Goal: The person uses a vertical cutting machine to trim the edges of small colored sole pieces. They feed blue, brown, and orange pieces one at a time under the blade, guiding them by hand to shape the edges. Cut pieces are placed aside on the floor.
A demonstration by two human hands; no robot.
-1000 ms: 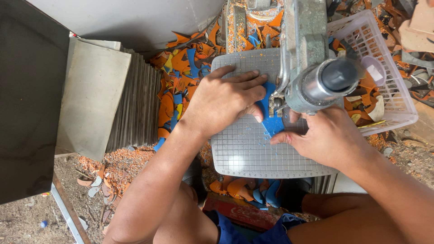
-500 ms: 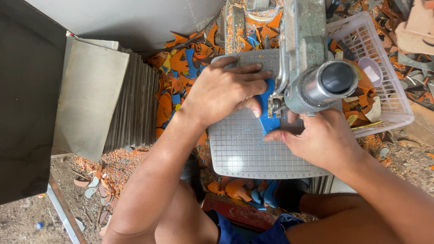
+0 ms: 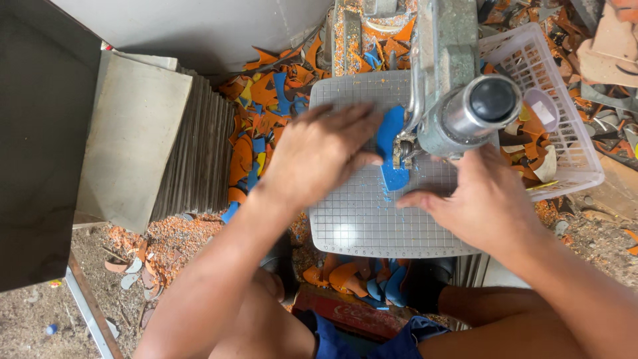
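Right at the centre sits a blue foam piece point(image 3: 390, 149), a narrow curved strip, bright blue, lying flat on the grey gridded surface point(image 3: 359, 226) with fine blue crumbs scattered just below it. Its right edge meets the cutting head of the machine point(image 3: 458, 100), a grey metal body ending in a shiny cylinder with a dark cap.

At nine o'clock of the piece, the left hand point(image 3: 319, 156) lies flat, fingers spread and stretched out, fingertips pressing on the blue strip's left edge. At four o'clock, the right hand point(image 3: 482, 199) rests palm down on the surface, fingers loosely extended toward the piece's lower end; whether they touch it, I cannot tell.

Out at three o'clock, a white plastic basket point(image 3: 571, 156) with slotted walls holds orange and pale offcuts. At eleven o'clock, a heap of orange and blue scraps point(image 3: 262, 113) piles up beside the surface. Further out at nine o'clock stands a stack of grey sheets point(image 3: 159, 153). At six o'clock, more orange and blue cut shapes point(image 3: 359, 279) sit under the surface's near edge.
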